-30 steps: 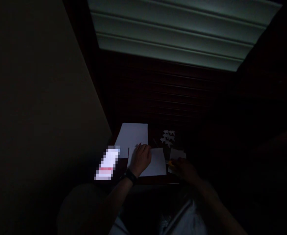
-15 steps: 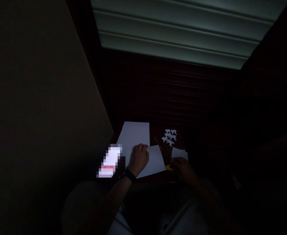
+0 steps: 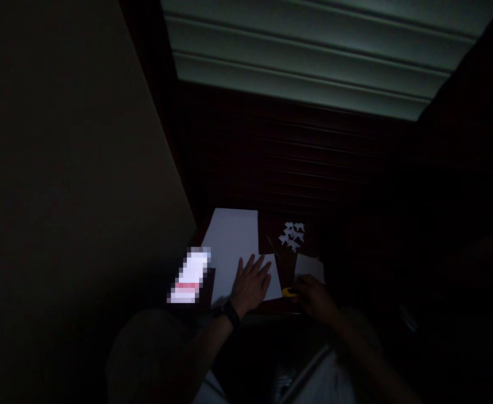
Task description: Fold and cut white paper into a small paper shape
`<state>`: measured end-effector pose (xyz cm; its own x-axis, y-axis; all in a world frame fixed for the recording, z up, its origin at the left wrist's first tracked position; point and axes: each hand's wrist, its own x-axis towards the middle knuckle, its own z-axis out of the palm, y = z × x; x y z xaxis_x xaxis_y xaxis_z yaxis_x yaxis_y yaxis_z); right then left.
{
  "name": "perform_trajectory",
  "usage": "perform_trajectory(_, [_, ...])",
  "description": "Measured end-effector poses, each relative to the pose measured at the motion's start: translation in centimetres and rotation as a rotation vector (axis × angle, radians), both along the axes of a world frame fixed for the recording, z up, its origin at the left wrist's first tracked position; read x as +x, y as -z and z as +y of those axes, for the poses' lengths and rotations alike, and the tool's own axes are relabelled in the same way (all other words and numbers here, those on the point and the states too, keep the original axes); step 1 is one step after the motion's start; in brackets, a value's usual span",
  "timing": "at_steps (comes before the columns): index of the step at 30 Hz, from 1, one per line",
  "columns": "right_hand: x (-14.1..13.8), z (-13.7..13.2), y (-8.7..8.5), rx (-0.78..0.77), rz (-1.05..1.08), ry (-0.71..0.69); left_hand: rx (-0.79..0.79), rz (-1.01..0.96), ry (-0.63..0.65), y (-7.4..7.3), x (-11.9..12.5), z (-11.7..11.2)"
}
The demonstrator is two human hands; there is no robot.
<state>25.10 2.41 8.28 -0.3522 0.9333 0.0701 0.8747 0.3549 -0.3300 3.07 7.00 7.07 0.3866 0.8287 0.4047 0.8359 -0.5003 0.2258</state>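
My left hand [image 3: 250, 285] lies flat with its fingers spread on a sheet of white paper [image 3: 275, 283]. A dark band is round the left wrist. Closer to the right table edge, my right hand [image 3: 312, 295] is closed round what looks like a yellow utility knife [image 3: 289, 292], whose front end shows left of the fingers. Its blade cannot be made out in the dark. Just beyond that hand is a smaller white paper piece [image 3: 309, 266], partly covered by it. Several small white paper cutouts [image 3: 292, 236] lie in a cluster farther back.
Another white sheet [image 3: 233, 233] lies at the table's back left. A thin, pen-like object [image 3: 272, 245] rests beside the cutouts. To the left glows a blurred-out phone-like screen [image 3: 189, 276]. A wall [image 3: 82, 168] rises at left, and dark slatted panels [image 3: 305, 160] stand behind.
My left hand has opened from a curled pose to flat, spread fingers and moved slightly right and nearer. The paper under it has shifted a little left. My right hand has barely moved.
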Motion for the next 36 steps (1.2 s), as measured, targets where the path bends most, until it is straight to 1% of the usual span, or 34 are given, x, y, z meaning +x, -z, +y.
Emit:
perform_trajectory(2, [-0.2,-0.3,0.1,0.009,0.008,-0.001,0.000,0.011,0.004,0.3,-0.2,-0.1])
perform_trajectory(6, [-0.5,-0.9,0.2,0.035,0.027,0.007,0.014,0.028,0.022,0.2,-0.4,-0.1])
perform_trajectory(13, [-0.6,-1.6,0.4,0.050,0.042,0.006,-0.001,0.043,0.038,0.3,0.1,-0.2])
perform_trajectory(16, [-0.6,-1.7,0.4,0.058,0.059,0.010,-0.008,0.024,0.034,0.0,0.2,-0.4])
perform_trajectory(22, [-0.5,-2.2,0.3,0.052,0.075,0.019,-0.004,-0.002,0.066,-0.8,0.2,-0.9])
perform_trajectory(29, [-0.8,-2.2,0.5,0.044,0.096,0.041,-0.016,0.015,0.076,-1.0,0.3,-1.0])
perform_trajectory(36, [-1.2,-2.4,1.1,0.068,0.134,0.055,-0.017,0.024,0.076,-1.0,0.2,-1.0])
